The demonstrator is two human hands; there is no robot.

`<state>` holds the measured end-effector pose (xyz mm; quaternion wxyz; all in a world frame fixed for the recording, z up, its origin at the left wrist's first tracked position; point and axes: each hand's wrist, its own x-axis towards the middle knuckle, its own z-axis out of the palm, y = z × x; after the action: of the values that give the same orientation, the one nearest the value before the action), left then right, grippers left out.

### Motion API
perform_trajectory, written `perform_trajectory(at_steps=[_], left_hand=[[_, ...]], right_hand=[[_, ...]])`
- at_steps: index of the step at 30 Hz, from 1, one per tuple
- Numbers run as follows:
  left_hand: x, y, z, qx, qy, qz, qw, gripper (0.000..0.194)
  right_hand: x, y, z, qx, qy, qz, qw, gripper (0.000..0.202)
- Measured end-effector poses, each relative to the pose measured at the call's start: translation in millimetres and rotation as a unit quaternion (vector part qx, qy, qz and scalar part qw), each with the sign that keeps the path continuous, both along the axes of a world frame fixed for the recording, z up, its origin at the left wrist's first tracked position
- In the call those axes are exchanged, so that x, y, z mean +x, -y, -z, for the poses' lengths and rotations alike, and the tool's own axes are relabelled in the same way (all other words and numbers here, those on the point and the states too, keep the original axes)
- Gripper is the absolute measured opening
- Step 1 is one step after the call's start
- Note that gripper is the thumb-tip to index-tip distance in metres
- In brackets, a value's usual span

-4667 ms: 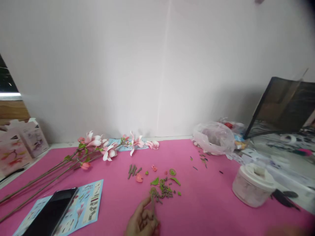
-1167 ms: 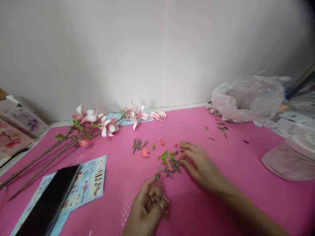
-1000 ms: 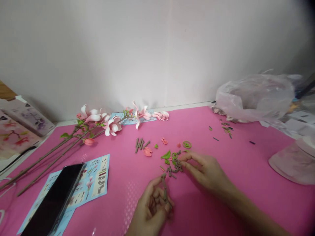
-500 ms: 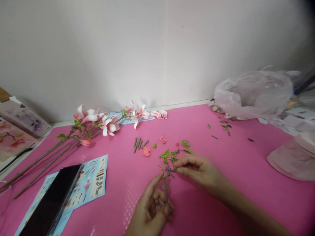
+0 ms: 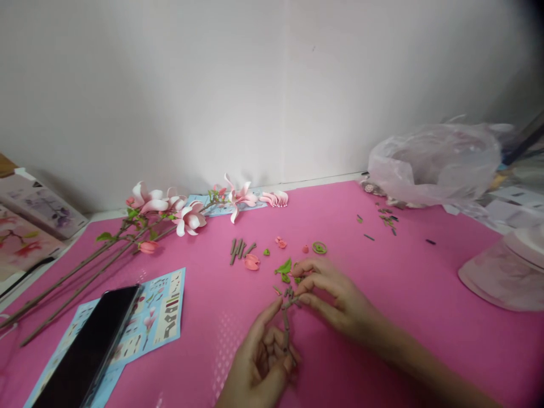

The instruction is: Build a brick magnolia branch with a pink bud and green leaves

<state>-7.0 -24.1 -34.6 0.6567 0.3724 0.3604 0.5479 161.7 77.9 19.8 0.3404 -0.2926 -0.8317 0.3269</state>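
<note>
My left hand [image 5: 262, 357] is closed around a jointed brown toy branch [image 5: 286, 331], which stands up between the thumb and fingers. At its upper end, my right hand [image 5: 327, 292] pinches a small brown piece [image 5: 294, 300] against the branch; the fingertips partly hide it. Just beyond the fingers lie green leaf pieces [image 5: 284, 267] and several short brown pieces [image 5: 289, 292]. A green ring [image 5: 319, 247], a small coral cone [image 5: 305, 248] and a coral bud [image 5: 252, 261] rest farther back on the pink mat.
Brown sticks [image 5: 238, 249] lie left of the bud. Finished magnolia stems [image 5: 80, 276] stretch along the left. A black phone [image 5: 91, 345] covers part of an instruction sheet [image 5: 172, 309]. At right are a plastic bag [image 5: 433, 161], scattered bits [image 5: 387, 220] and a pinkish translucent container [image 5: 501, 275].
My right hand has moved slightly down and left, bringing its fingertips to the top of the branch. It now covers some green pieces. My left hand keeps its hold.
</note>
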Motion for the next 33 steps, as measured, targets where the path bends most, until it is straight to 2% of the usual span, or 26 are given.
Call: perform_trajectory(at_steps=[6,18,27,33], left_hand=[[-0.7,-0.6,-2.3,-0.001,-0.007,0.009,1.0,0.062],[0.1,0.1,-2.8,-0.01,-0.034,-0.003,0.999,0.056],[-2.3,-0.5,-3.4,-0.056,-0.097,0.004,0.994,0.078],[-1.9,0.6,-4.0,-0.042,-0.113,-0.002,0.993,0.07]], right_hand=[[-0.4,-0.2,-1.2,0.03,0.005,-0.008,1.0,0.012],[1.8,0.8,-3.3,0.09,0.021,-0.012,0.996,0.009],[1.7,0.5,-1.1,0.107,0.021,-0.024,0.994,0.007],[2.1,-0.3,-0.9,0.111,0.021,-0.021,0.993,0.008]])
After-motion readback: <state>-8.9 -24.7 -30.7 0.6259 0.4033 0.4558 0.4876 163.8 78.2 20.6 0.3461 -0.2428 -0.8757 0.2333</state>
